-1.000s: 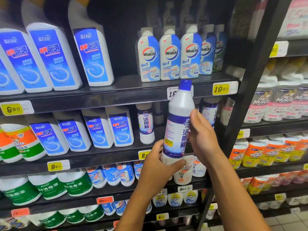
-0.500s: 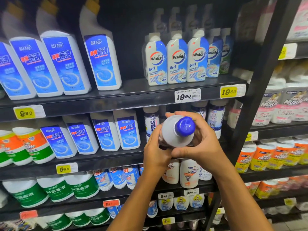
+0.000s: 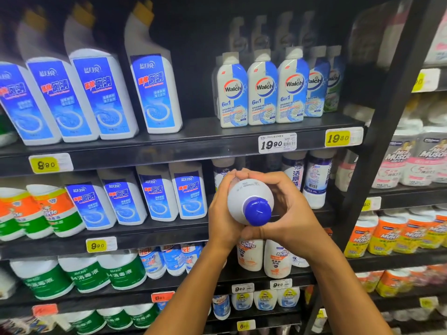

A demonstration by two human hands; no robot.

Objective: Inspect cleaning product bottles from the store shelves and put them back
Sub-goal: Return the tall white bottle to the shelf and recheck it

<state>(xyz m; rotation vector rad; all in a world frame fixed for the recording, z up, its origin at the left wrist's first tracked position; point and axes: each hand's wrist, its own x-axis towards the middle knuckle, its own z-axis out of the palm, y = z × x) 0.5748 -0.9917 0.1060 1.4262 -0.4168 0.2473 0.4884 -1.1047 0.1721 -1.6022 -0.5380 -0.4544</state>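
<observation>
While the bottle [image 3: 249, 198] lies tipped toward us, its blue cap [image 3: 257, 212] pointing at the camera and its base aimed back at the shelves, we hold it in front of the middle shelf [image 3: 150, 234], clear of every board. Its long axis runs roughly from us into the rack — so putting it back will, we judge, first mean swinging it upright, cap up. The gap it would suit seems to sit just behind, beside the matching white bottles [image 3: 316, 180] to the right, though our hands hide most of that spot.

Our left hand [image 3: 221, 221] wraps the bottle's left side, fingers curled round the body and meeting at the top. Our right hand [image 3: 289, 213] cups the right side, fingers clamped over the shoulder, thumb tucked beneath near the cap. Both grips are closed on the bottle, fingertips nearly touching above it. Both forearms rise from below, the right one steeper — neither hand is clearly nearer the shelf. Small print shows on the shoulder, too blurred to read.
</observation>
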